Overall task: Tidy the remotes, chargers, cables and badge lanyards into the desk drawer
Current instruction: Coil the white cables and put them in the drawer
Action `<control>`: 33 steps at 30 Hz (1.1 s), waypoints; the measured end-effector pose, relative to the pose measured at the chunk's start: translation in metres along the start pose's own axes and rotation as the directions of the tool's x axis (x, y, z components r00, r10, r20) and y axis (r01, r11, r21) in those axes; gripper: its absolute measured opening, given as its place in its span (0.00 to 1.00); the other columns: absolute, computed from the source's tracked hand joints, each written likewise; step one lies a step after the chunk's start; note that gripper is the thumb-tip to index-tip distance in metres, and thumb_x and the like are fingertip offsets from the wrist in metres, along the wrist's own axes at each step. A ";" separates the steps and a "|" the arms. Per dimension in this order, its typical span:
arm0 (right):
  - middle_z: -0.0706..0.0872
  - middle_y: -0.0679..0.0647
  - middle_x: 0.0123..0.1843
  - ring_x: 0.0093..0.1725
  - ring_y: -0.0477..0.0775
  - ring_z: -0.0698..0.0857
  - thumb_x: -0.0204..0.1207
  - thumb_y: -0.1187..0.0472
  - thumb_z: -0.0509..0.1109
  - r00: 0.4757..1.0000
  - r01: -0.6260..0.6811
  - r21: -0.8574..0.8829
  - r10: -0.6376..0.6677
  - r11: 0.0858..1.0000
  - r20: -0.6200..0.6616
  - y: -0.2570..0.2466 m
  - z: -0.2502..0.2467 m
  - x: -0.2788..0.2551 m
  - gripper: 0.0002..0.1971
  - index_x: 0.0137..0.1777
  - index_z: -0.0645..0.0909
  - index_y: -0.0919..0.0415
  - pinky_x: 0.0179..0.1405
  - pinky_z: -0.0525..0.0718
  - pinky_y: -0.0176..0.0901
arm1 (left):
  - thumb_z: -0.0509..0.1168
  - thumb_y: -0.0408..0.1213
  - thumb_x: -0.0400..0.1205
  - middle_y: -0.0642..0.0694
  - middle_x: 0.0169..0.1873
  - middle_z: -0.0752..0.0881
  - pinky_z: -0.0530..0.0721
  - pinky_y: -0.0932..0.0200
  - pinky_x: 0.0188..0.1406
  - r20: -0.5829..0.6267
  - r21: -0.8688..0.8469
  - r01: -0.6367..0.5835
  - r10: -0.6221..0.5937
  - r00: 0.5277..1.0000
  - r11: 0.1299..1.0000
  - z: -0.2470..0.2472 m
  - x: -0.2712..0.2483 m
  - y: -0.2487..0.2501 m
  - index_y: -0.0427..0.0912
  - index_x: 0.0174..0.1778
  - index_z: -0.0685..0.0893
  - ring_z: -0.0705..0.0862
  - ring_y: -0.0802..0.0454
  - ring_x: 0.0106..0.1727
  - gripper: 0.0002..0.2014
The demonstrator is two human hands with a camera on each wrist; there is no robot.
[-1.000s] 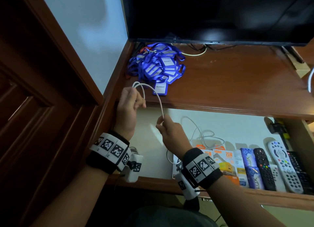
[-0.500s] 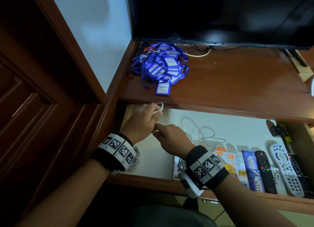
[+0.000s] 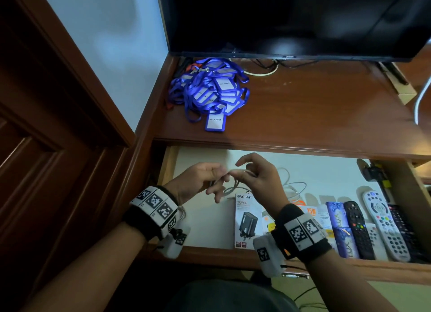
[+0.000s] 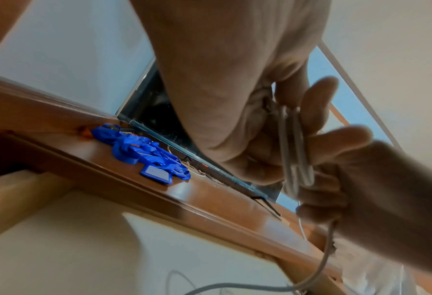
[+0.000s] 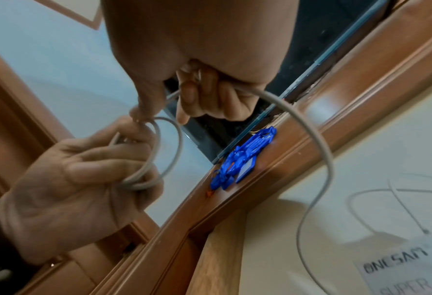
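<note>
Coiling is the step in hand. Above the open drawer [image 3: 170,164], the left hand [image 3: 198,181] pinches a small bundle of loops of the white cable [image 5: 156,151], fingers curled round it. The right hand [image 3: 258,178] grips the free length, which trails down into the drawer. Next, I judge, another turn must be laid onto the bundle. The blue badge lanyards [image 3: 210,90] lie on the table's far left.

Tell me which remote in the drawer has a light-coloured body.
The grey-white remote with coloured buttons, lying between two black remotes and at the right end of the drawer; its neighbours are black.
</note>
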State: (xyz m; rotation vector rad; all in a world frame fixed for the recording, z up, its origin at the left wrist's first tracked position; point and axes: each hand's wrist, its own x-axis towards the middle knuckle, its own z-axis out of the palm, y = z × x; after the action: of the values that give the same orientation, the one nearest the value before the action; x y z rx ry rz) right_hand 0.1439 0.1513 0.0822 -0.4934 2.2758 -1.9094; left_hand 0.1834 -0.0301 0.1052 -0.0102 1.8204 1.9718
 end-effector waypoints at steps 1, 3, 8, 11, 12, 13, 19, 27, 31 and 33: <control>0.66 0.55 0.23 0.26 0.49 0.64 0.70 0.60 0.78 1.000 -0.013 0.033 0.013 0.999 -0.003 0.002 -0.001 0.000 0.10 0.39 0.78 0.61 0.26 0.64 0.39 | 0.57 0.46 0.82 0.48 0.16 0.68 0.79 0.56 0.40 0.006 -0.033 -0.012 0.013 1.000 0.999 0.001 0.001 0.003 0.37 0.39 0.78 0.77 0.47 0.21 0.15; 0.67 0.59 0.25 0.28 0.50 0.66 0.70 0.56 0.76 0.998 -0.052 0.067 0.054 0.996 -0.038 0.006 -0.003 0.000 0.13 0.35 0.75 0.62 0.28 0.66 0.40 | 0.56 0.44 0.81 0.50 0.16 0.66 0.81 0.59 0.44 -0.011 -0.128 -0.048 0.047 0.999 0.991 0.001 0.002 0.010 0.36 0.39 0.76 0.74 0.50 0.19 0.14; 0.67 0.53 0.26 0.28 0.52 0.65 0.67 0.57 0.75 0.986 -0.120 0.102 0.131 0.987 -0.105 0.024 -0.012 0.003 0.15 0.31 0.69 0.57 0.29 0.66 0.43 | 0.56 0.41 0.80 0.53 0.16 0.64 0.81 0.59 0.45 -0.141 -0.257 -0.191 0.159 0.977 0.947 -0.004 0.001 0.031 0.36 0.38 0.76 0.69 0.53 0.18 0.12; 0.69 0.58 0.29 0.31 0.56 0.68 0.67 0.60 0.75 0.981 -0.134 0.171 0.155 0.976 -0.115 0.028 -0.013 0.008 0.14 0.34 0.70 0.62 0.34 0.68 0.47 | 0.56 0.41 0.81 0.52 0.16 0.63 0.76 0.57 0.42 -0.194 -0.322 -0.278 0.224 0.955 0.905 -0.004 0.001 0.043 0.38 0.36 0.77 0.66 0.53 0.18 0.12; 0.70 0.59 0.29 0.32 0.57 0.69 0.66 0.61 0.75 0.976 -0.144 0.214 0.174 0.966 -0.129 0.028 -0.013 0.010 0.14 0.34 0.70 0.62 0.35 0.69 0.48 | 0.57 0.40 0.81 0.53 0.16 0.63 0.77 0.58 0.42 -0.220 -0.355 -0.305 0.238 0.946 0.884 -0.004 0.002 0.047 0.39 0.35 0.77 0.67 0.54 0.18 0.11; 0.71 0.58 0.29 0.33 0.58 0.70 0.66 0.62 0.76 0.970 -0.148 0.261 0.192 0.954 -0.149 0.028 -0.012 0.013 0.14 0.34 0.71 0.62 0.37 0.70 0.48 | 0.58 0.41 0.81 0.53 0.16 0.64 0.79 0.59 0.42 -0.251 -0.388 -0.330 0.246 0.936 0.861 -0.004 0.002 0.051 0.39 0.36 0.76 0.67 0.54 0.18 0.11; 0.75 0.60 0.29 0.32 0.59 0.74 0.60 0.58 0.81 0.987 -0.096 0.204 0.119 0.974 -0.107 0.020 -0.004 0.027 0.18 0.31 0.72 0.65 0.36 0.74 0.53 | 0.54 0.42 0.80 0.54 0.15 0.63 0.79 0.63 0.42 -0.471 -0.481 -0.491 0.259 0.843 0.726 -0.007 0.003 0.063 0.43 0.37 0.71 0.65 0.56 0.19 0.09; 0.75 0.51 0.22 0.21 0.51 0.72 0.64 0.68 0.82 0.995 -0.073 -0.099 0.079 0.992 0.056 -0.003 0.016 0.036 0.17 0.31 0.74 0.75 0.20 0.72 0.40 | 0.49 0.33 0.89 0.54 0.18 0.65 0.77 0.64 0.36 -0.691 -0.078 -0.576 0.373 0.620 0.813 -0.003 0.010 0.062 0.40 0.38 0.71 0.67 0.53 0.22 0.13; 0.73 0.42 0.19 0.20 0.41 0.71 0.64 0.67 0.82 0.997 0.009 -0.219 0.007 0.976 0.073 -0.012 0.018 0.042 0.16 0.30 0.76 0.73 0.23 0.68 0.32 | 0.52 0.36 0.88 0.57 0.19 0.68 0.75 0.62 0.30 -0.667 0.127 -0.550 0.482 0.569 0.825 -0.003 0.013 0.063 0.40 0.40 0.72 0.68 0.52 0.24 0.11; 0.73 0.44 0.21 0.22 0.42 0.70 0.65 0.65 0.81 0.991 0.075 -0.269 -0.043 0.960 0.125 -0.018 0.017 0.046 0.16 0.30 0.77 0.72 0.25 0.68 0.37 | 0.55 0.40 0.85 0.57 0.20 0.71 0.75 0.63 0.30 -0.651 0.191 -0.517 0.502 0.570 0.834 -0.003 0.015 0.063 0.42 0.43 0.73 0.70 0.52 0.26 0.08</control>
State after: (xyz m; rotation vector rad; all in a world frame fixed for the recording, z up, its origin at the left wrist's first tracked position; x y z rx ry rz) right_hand 0.1089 0.1171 0.1013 -0.6945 2.4825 -1.5476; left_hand 0.1479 -0.0298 0.1599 -0.2854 2.4809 2.6442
